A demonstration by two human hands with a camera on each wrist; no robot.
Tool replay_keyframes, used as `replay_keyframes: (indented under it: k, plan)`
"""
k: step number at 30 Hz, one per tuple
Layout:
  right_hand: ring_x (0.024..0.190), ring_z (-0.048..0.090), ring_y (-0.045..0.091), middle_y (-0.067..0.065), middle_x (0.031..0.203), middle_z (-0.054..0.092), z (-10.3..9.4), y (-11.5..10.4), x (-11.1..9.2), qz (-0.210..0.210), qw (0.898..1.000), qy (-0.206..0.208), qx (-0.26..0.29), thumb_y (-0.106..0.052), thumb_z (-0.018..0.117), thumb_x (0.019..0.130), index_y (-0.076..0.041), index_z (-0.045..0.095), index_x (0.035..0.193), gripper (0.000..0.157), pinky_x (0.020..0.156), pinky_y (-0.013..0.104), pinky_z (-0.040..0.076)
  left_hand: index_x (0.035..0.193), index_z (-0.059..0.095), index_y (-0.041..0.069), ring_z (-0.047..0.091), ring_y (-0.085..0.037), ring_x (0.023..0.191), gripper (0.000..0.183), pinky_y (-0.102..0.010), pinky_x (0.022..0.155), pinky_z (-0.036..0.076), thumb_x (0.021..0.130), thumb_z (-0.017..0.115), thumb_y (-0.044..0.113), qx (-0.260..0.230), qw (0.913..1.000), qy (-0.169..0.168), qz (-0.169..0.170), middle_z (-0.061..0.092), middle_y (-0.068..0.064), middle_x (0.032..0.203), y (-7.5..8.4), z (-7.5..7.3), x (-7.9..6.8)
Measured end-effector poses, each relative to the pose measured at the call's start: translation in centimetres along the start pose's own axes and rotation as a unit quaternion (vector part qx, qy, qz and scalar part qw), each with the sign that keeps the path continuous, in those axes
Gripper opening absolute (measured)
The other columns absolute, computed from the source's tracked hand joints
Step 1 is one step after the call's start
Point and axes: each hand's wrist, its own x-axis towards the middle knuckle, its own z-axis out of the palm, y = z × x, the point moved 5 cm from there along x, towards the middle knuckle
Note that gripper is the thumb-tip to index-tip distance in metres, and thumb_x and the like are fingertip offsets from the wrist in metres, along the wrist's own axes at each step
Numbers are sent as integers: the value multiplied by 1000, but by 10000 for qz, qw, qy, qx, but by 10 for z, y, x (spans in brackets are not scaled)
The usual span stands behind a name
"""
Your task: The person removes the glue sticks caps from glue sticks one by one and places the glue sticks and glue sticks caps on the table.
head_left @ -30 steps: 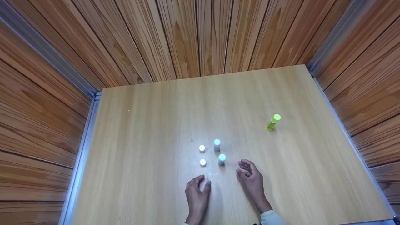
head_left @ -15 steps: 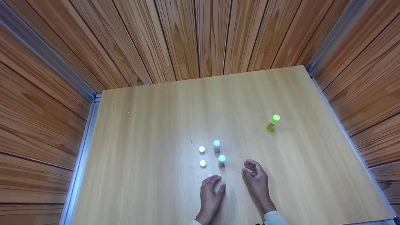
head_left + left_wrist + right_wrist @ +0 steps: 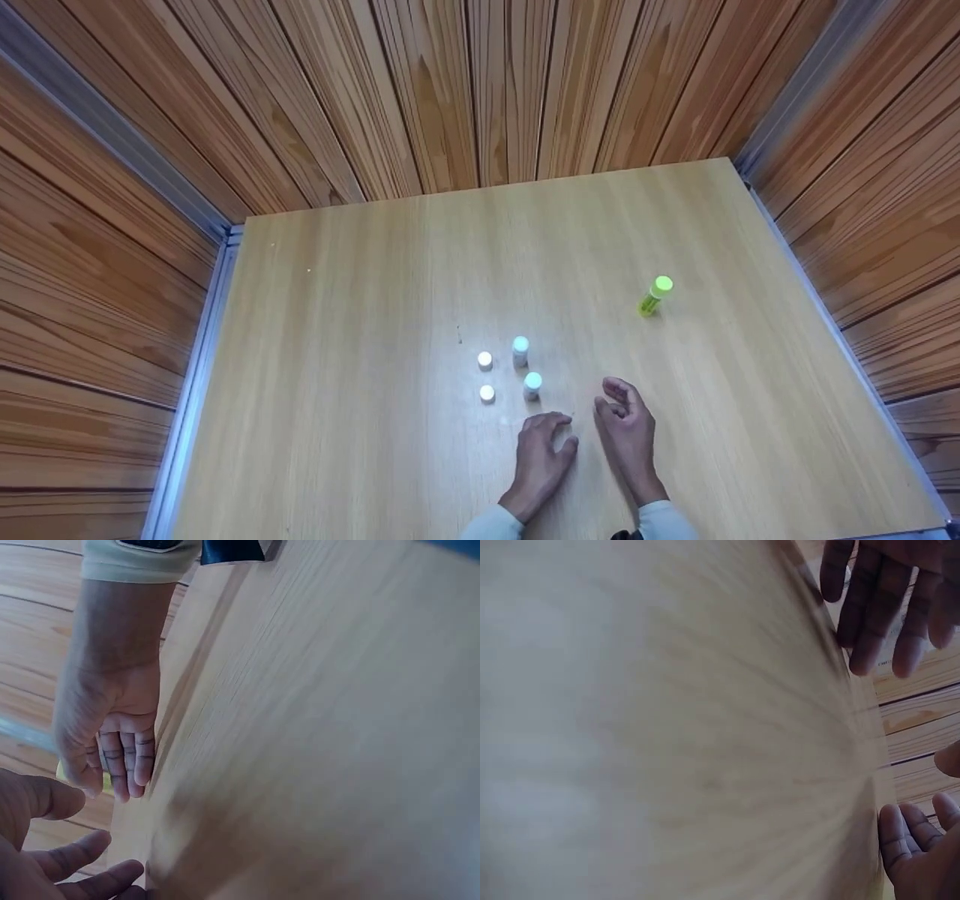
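In the head view, my left hand is over the near part of the table, its fingers loosely bent and nothing between them. My right hand lies just to its right, fingers relaxed and holding nothing; a small gap separates the two. Ahead of the left hand stand two small tubes with light blue tops, a nearer one and a farther one. Left of these sit two short white cylinders, one nearer and one farther. Both wrist views show the hands facing each other.
A yellow-green stick-shaped tube stands upright toward the right side of the wooden table. Wood-panelled walls rise at the back and both sides, with metal rails along the table's left and right edges.
My left hand has moved right, coming close to the right hand. The right hand has shifted slightly right. The tubes and white cylinders have stayed in place.
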Motion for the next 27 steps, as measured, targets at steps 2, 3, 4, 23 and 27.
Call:
replay_keyframes:
  k: [2,3,4,23,27]
  plan:
    - [115,57,26,15,125,61,-3,1,3,53,9999,131,-63,-10,68,89,-2,57,123,37,76,14,47,110,68,15,52,-17,115,24,-39,99,39,87,69,18,62,9999,18,136,64,4,112,5,5,4]
    - [114,57,26,15,125,61,-5,2,5,68,9998,195,-82,-10,68,89,-2,57,123,36,75,14,47,110,68,14,52,-17,114,24,-38,99,39,87,69,17,91,9997,53,229,64,4,112,8,7,7]
    - [114,57,26,16,125,61,-6,2,7,73,9996,244,-106,-9,67,89,-1,57,123,36,75,13,47,110,68,14,52,-16,113,23,-38,98,39,87,69,17,116,9994,91,308,64,4,111,10,10,9]
    - [126,48,34,20,138,49,-26,-15,50,1024,9894,268,-992,-18,59,93,0,45,135,48,102,45,39,110,69,12,53,-13,107,25,-30,93,40,85,68,17,131,9996,216,158,65,5,107,48,35,60]
    - [130,44,35,20,142,46,-29,-19,57,1210,9865,115,-1097,-19,58,93,0,42,138,52,104,46,38,108,70,12,54,-13,103,23,-29,88,42,85,69,17,332,9980,449,299,67,4,104,56,37,73]
